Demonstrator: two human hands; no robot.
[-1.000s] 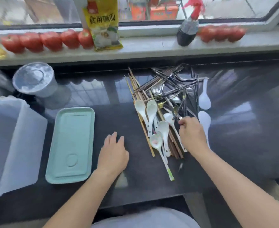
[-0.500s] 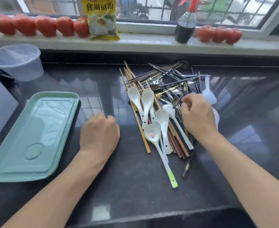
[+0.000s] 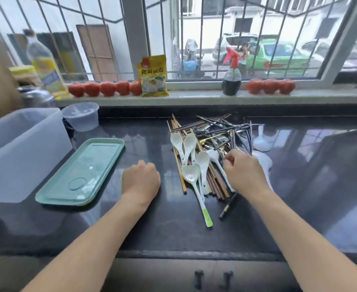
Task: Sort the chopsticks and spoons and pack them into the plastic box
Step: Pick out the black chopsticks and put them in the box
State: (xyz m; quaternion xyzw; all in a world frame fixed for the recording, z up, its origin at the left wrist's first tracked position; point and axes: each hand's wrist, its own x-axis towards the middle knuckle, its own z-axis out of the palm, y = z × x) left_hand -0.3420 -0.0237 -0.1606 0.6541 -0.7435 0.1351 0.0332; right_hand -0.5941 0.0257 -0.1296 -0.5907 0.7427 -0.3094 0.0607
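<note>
A mixed pile lies on the dark counter: several white spoons [image 3: 189, 144], a spoon with a green-tipped handle [image 3: 191, 175], brown wooden chopsticks [image 3: 178, 163] and dark metal chopsticks [image 3: 226, 125]. My right hand [image 3: 245, 171] sits on the pile's right side, fingers curled round a dark chopstick [image 3: 228, 205] whose end sticks out below the wrist. Left of the pile, my left hand [image 3: 140, 180] rests on the counter as a fist and holds nothing. The translucent plastic box [image 3: 21, 148] stands at the far left.
A pale green tray [image 3: 80, 171] lies between the box and my left hand. A round clear tub [image 3: 80, 115] stands behind it. On the windowsill are tomatoes [image 3: 107, 88], a yellow bag [image 3: 154, 75], an oil bottle [image 3: 44, 66] and a spray bottle [image 3: 232, 81].
My left hand has curled from flat into a fist. Under my right hand the dark chopstick has slid out toward the near edge. The view has tilted up.
</note>
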